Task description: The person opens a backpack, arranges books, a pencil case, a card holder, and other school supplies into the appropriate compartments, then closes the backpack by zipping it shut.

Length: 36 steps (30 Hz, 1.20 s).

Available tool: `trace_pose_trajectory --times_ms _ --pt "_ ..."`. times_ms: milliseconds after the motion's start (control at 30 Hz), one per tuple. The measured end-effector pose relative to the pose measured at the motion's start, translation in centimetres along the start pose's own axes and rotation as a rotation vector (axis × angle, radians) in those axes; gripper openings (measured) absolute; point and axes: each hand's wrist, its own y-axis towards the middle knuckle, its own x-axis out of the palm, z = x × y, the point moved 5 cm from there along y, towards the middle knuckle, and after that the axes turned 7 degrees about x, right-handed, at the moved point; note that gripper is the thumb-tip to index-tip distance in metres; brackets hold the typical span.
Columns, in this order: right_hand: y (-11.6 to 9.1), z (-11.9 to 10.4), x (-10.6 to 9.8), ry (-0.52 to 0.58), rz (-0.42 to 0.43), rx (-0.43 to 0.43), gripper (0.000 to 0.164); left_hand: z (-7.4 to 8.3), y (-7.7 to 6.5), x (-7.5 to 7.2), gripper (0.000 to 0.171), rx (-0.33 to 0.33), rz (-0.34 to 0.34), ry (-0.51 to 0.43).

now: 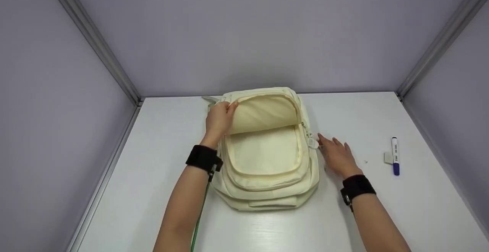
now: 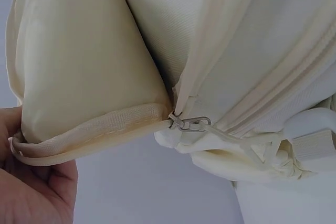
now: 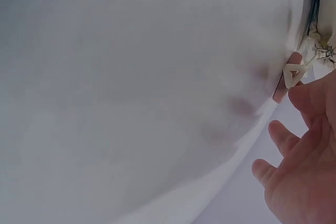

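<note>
A cream backpack (image 1: 263, 192) lies on its back on the white table, its front pocket unzipped and the pocket flap (image 1: 263, 112) folded up. My left hand (image 1: 220, 119) pinches the flap's left edge between thumb and fingers; the left wrist view shows the zipper-edged flap (image 2: 79, 61) held at its corner. On the pack's right side my right hand (image 1: 339, 156) has thumb and index finger at a triangular zipper pull (image 3: 295, 74), pinching it, while the other fingers stay apart. A white tag (image 1: 313, 143) hangs beside those fingertips. A metal zipper slider (image 2: 181, 123) sits where the flap meets the pocket.
A white marker with a blue cap (image 1: 395, 156) lies at the right of the table, beside a small pale block (image 1: 388, 158). A tiny white scrap (image 1: 366, 161) lies nearer the right hand. Grey panels (image 1: 259, 34) enclose the table at the back and sides.
</note>
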Motion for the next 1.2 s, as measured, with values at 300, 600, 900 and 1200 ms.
trace_pose_trajectory --times_ms 300,600,900,1200 --pt "-0.4 0.1 -0.5 -0.154 0.052 0.007 0.043 -0.8 0.1 0.4 0.046 -0.038 -0.013 -0.018" --pt "0.8 0.2 -0.6 -0.152 0.175 0.003 0.022 -0.9 0.0 0.9 0.047 -0.055 -0.007 -0.044" --pt "0.6 1.4 -1.0 -0.065 0.171 0.081 0.02 -1.1 -0.3 1.2 0.048 -0.043 0.005 -0.047" --pt "-0.4 1.8 -2.1 -0.042 -0.088 0.171 0.015 -1.0 -0.3 1.3 0.046 -0.054 -0.015 -0.042"
